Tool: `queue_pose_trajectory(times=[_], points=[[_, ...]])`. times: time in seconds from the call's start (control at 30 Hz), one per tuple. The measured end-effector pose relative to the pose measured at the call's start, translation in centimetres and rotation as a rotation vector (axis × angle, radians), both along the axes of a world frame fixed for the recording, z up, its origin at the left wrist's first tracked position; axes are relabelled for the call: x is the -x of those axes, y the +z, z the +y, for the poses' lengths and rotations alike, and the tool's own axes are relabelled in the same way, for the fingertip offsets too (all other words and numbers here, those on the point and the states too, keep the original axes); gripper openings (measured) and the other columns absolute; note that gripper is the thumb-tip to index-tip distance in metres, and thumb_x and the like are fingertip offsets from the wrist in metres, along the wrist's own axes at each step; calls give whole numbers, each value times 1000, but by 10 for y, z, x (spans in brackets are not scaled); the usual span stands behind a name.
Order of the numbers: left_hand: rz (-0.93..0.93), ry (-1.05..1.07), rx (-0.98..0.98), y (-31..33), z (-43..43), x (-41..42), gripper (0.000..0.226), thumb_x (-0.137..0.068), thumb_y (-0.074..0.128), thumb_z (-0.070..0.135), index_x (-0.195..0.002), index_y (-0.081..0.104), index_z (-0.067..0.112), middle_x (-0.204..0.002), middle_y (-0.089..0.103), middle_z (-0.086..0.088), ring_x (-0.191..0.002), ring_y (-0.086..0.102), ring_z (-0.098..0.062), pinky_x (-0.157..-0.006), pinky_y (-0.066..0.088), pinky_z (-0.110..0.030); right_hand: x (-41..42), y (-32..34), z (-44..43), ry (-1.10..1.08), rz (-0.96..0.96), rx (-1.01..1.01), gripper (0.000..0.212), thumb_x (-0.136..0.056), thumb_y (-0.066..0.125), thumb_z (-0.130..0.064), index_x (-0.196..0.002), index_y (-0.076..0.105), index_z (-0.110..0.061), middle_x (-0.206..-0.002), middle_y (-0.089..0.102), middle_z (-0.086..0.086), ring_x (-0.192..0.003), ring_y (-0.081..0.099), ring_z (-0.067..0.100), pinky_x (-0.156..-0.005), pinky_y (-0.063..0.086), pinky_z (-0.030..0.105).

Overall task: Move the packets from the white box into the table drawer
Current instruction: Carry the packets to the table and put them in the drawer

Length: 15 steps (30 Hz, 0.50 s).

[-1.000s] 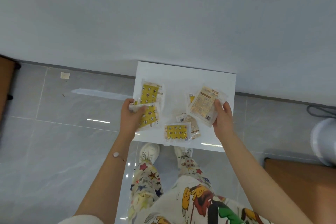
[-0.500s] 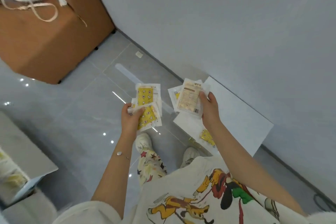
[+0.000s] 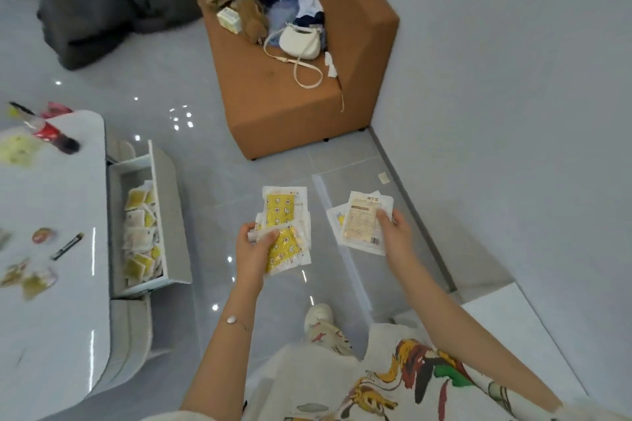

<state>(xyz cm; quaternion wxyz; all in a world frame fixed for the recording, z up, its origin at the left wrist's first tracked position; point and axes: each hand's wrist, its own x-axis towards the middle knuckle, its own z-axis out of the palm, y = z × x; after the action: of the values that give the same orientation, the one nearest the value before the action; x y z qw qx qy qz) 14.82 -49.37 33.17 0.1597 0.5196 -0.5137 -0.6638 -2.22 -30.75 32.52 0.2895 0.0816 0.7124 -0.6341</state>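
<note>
1. A person stands over a grey tiled floor with a sheaf of packets in each hand. The left hand (image 3: 254, 249) pinches a fan of yellow-printed packets (image 3: 285, 225), thumb across their lower left corner. The right hand (image 3: 396, 232) grips a stack of pale, beige-faced packets (image 3: 360, 222) by its right edge.
2. The open drawer (image 3: 171, 215) lies to the left of both hands, pulled out from the side of the white worktop (image 3: 51, 198). It already holds a heap of packets (image 3: 140, 236).
3. The drawer's long axis runs away from the person, roughly parallel to the worktop's edge, and both held bundles lie lengthwise much the same way.
4. The left hand is nearer the drawer, with only floor between them. The right hand is well apart from it, beyond the left.
5. Both forearms reach forward side by side, hands apart, neither over the drawer.
6. The white slab at lower right, likely the white box (image 3: 506, 325), sits beyond the right arm. No packets show on its visible part.
7. The coming move appears to call for a swing to the left, with the left-hand bundle best placed to go in first.
</note>
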Motion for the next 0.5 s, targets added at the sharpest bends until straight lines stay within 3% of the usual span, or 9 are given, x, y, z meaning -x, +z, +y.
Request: queue_pose_trajectory(times=[0.1, 0.27, 0.43, 0.5], points=[[-8, 40, 43, 8, -36, -22, 39, -84, 70, 12, -116, 48, 15, -101, 66, -4, -78, 70, -19, -58, 57, -27, 0, 8, -56, 78, 2, 17, 9, -98, 52, -20, -95, 61, -22, -95, 69, 1, -81, 69, 16, -58, 54, 25], [-11, 136, 74, 9, -80, -38, 36, -84, 71, 12, -112, 49, 16, -101, 66, -6, -79, 70, -20, -60, 56, -26, 7, 8, -128, 273, 25, 12, 23, -95, 58, -24, -112, 62, -10, -107, 71, 9, -93, 70, 25, -75, 59, 40], [-5, 293, 61, 2, -111, -36, 36, -83, 73, 14, -110, 50, 20, -105, 66, -10, -85, 70, -26, -67, 58, -34, 19, 10, -188, 457, 1, 30, 21, -93, 63, -24, -110, 55, -16, -104, 70, 10, -85, 71, 23, -63, 59, 36], [17, 366, 39, 0, -123, -32, 33, -83, 73, 15, -104, 50, 26, -104, 66, -8, -86, 70, -26, -68, 58, -35, 26, 11, -212, 532, -16, 38, 26, -93, 64, -23, -115, 54, -16, -105, 70, 10, -87, 72, 25, -66, 60, 39]])
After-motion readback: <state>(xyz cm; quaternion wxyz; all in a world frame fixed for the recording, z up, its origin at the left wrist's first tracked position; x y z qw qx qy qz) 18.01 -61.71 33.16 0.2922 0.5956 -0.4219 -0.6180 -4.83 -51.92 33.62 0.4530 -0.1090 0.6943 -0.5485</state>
